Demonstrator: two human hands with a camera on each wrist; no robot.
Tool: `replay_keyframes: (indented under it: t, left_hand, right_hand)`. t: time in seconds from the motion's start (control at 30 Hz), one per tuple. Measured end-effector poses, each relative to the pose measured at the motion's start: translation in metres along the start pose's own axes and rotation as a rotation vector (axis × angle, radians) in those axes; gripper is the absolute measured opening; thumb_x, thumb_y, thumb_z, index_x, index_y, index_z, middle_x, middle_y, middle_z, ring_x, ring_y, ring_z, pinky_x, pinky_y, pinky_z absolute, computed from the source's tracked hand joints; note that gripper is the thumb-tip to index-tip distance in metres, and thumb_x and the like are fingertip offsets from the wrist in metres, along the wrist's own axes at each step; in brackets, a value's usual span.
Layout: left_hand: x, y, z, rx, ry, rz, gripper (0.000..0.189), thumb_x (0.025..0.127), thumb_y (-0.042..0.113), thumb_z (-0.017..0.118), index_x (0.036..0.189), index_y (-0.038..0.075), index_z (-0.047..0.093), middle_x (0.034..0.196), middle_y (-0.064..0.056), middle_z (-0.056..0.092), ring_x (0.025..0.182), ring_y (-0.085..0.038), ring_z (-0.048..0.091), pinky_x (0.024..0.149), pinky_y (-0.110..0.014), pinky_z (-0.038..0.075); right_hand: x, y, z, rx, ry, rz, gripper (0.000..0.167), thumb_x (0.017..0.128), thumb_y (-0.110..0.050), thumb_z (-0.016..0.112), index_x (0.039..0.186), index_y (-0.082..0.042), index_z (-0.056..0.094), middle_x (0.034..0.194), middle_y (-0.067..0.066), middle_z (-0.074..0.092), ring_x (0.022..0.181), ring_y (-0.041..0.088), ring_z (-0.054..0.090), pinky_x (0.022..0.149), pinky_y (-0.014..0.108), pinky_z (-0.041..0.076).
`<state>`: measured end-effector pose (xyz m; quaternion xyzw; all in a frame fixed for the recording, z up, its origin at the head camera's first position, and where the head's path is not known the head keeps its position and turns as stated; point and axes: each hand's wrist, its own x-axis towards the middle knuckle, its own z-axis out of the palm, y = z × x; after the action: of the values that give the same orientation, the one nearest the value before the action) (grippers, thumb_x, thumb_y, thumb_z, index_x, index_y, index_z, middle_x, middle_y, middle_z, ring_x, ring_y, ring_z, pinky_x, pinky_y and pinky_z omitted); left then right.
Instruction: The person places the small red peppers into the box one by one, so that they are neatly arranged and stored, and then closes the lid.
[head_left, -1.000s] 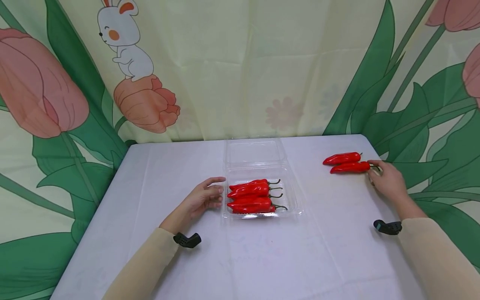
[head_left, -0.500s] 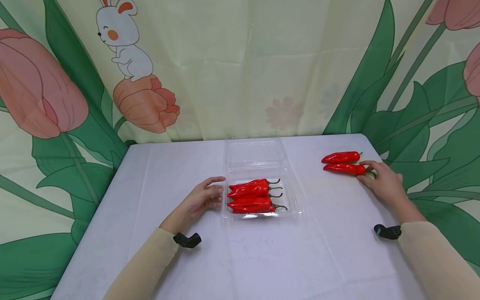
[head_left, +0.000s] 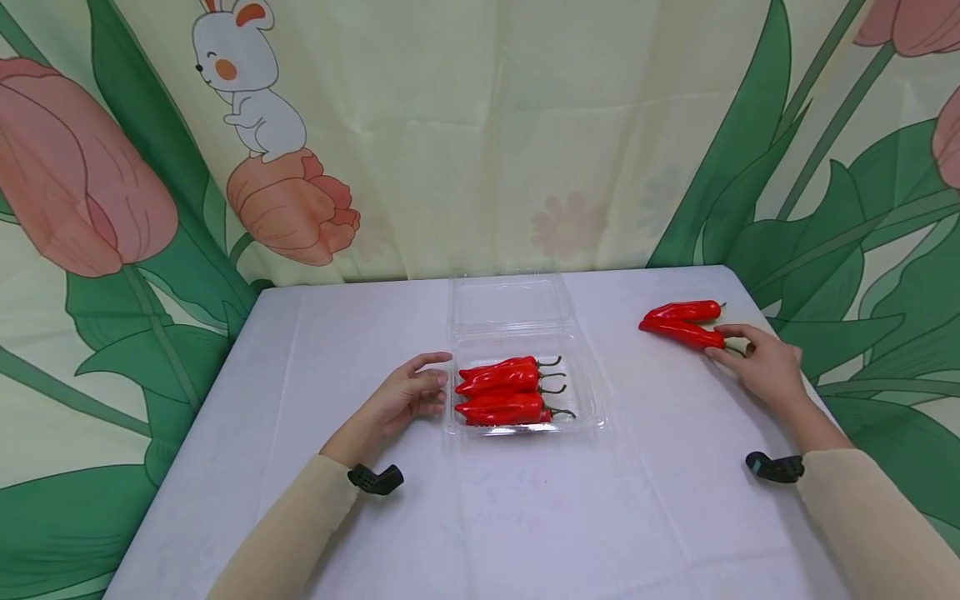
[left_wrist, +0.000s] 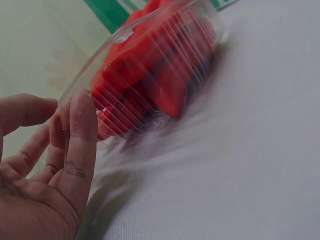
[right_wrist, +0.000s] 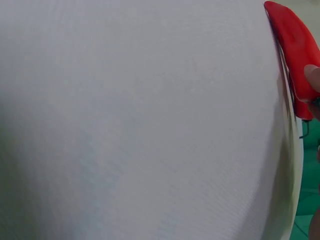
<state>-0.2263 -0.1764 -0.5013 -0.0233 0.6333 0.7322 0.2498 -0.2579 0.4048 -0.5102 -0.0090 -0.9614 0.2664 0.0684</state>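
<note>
In the head view my right hand [head_left: 765,367] pinches the stem end of a red chili pepper [head_left: 686,332] at the right of the table. Its tip angles up against a second red chili pepper [head_left: 686,311] lying just behind. Centre table, a clear plastic clamshell box [head_left: 588,400] stands with its lid [head_left: 510,304] folded back, several red chili peppers [head_left: 502,408] lying side by side inside. My left hand [head_left: 401,400] is at the box's left wall, fingers loosely extended; in the left wrist view the fingertips [left_wrist: 82,107] reach the clear wall. The right wrist view shows only part of the right hand.
A white cloth covers the table [head_left: 540,517]. Behind it hangs a curtain [head_left: 450,142] printed with tulips and a rabbit. Black wrist cameras [head_left: 375,480] sit at both cuffs.
My right hand has moved slightly left with the front pepper, whose tip has swung back against the other pepper. The left hand and the box have stayed in place.
</note>
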Motion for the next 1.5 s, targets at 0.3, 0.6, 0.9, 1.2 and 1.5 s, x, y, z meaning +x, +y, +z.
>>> replay_keyframes:
  t: [0.3, 0.6, 0.9, 1.2, 1.5]
  left_hand:
    - [-0.001, 0.000, 0.001, 0.008, 0.010, 0.003, 0.055, 0.101, 0.016, 0.065, 0.151, 0.016, 0.044, 0.103, 0.000, 0.066, 0.076, -0.014, 0.066, 0.076, -0.027, 0.063]
    - [-0.001, 0.001, 0.000, -0.003, 0.001, 0.012, 0.054, 0.101, 0.015, 0.065, 0.151, 0.014, 0.044, 0.104, 0.000, 0.065, 0.076, -0.015, 0.066, 0.075, -0.028, 0.063]
    - [-0.001, -0.001, 0.000, -0.027, 0.016, 0.006, 0.054, 0.100, 0.013, 0.066, 0.151, 0.014, 0.045, 0.105, -0.001, 0.065, 0.075, -0.014, 0.067, 0.073, -0.028, 0.063]
    - [-0.003, 0.000, 0.000, -0.010, 0.016, 0.000, 0.054, 0.101, 0.014, 0.065, 0.151, 0.015, 0.045, 0.106, -0.001, 0.065, 0.076, -0.015, 0.067, 0.075, -0.028, 0.063]
    - [-0.001, 0.003, 0.000, 0.013, 0.015, -0.006, 0.055, 0.101, 0.017, 0.066, 0.151, 0.016, 0.045, 0.108, -0.001, 0.065, 0.077, -0.014, 0.067, 0.077, -0.028, 0.063]
  right_hand:
    - [-0.006, -0.012, -0.003, 0.099, 0.008, 0.063, 0.063, 0.100, -0.050, 0.062, 0.141, -0.003, 0.056, 0.129, 0.027, 0.061, 0.105, 0.036, 0.044, 0.080, 0.053, 0.029]
    - [-0.007, -0.020, -0.002, 0.260, 0.005, 0.143, 0.067, 0.100, -0.051, 0.061, 0.146, -0.003, 0.051, 0.140, 0.028, 0.055, 0.124, 0.042, 0.049, 0.065, 0.005, 0.046]
    - [-0.006, -0.035, -0.004, 0.374, -0.004, 0.203, 0.071, 0.098, -0.056, 0.062, 0.147, -0.006, 0.050, 0.135, 0.013, 0.057, 0.112, 0.010, 0.046, 0.073, 0.006, 0.051]
    - [0.001, -0.058, -0.005, 0.417, -0.061, 0.196, 0.072, 0.098, -0.054, 0.062, 0.147, -0.004, 0.048, 0.134, 0.014, 0.055, 0.115, 0.015, 0.048, 0.077, 0.010, 0.053]
    - [0.006, -0.087, -0.007, 0.399, -0.080, 0.154, 0.071, 0.099, -0.056, 0.060, 0.146, -0.004, 0.051, 0.137, 0.023, 0.057, 0.108, 0.017, 0.057, 0.081, 0.012, 0.053]
